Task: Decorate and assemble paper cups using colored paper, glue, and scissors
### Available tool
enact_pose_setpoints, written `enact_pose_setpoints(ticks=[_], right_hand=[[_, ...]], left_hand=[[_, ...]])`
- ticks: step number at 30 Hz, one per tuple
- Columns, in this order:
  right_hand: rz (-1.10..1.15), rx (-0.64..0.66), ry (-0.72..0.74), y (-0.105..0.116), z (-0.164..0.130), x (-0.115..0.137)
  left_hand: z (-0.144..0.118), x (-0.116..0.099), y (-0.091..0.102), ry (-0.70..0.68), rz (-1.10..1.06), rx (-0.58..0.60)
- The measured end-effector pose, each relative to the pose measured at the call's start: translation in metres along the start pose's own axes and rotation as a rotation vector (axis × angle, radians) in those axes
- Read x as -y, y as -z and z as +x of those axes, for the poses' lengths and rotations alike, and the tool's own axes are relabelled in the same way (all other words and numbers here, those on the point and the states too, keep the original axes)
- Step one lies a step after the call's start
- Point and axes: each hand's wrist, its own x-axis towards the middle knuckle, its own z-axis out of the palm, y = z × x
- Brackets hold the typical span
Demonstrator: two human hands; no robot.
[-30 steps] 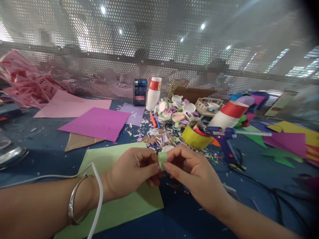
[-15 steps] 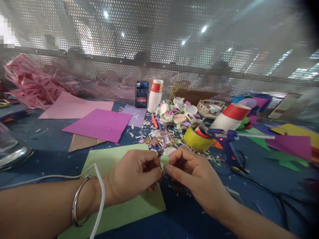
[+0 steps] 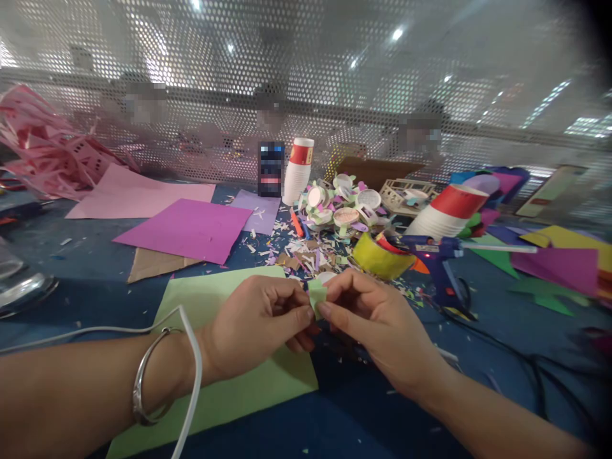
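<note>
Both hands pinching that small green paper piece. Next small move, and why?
Probably press the fold flat. The left hand and right hand pinch the green paper piece from opposite sides above the green sheet; it looks bent, not creased flat, and the glue gun lies untouched.

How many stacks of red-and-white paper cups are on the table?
2. One stack of paper cups stands upright at the back by the mesh screen; the other stack lies tilted at right, behind the glue gun. More may be hidden in the clutter.
</note>
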Motion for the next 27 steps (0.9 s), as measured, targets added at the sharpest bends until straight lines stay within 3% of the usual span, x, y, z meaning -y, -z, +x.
enact_pose_setpoints(ticks=[8,27], right_hand=[[0.01,0.01,-0.036,-0.0007,-0.0012,-0.0005],[-0.042,0.048,-0.021,0.0028,-0.0031,-0.0001]], left_hand=[[-0.0022,-0.0001,0.0,-0.018,-0.022,0.013],[-0.0031,0.0009,0.0001,-0.142,0.394,-0.059]])
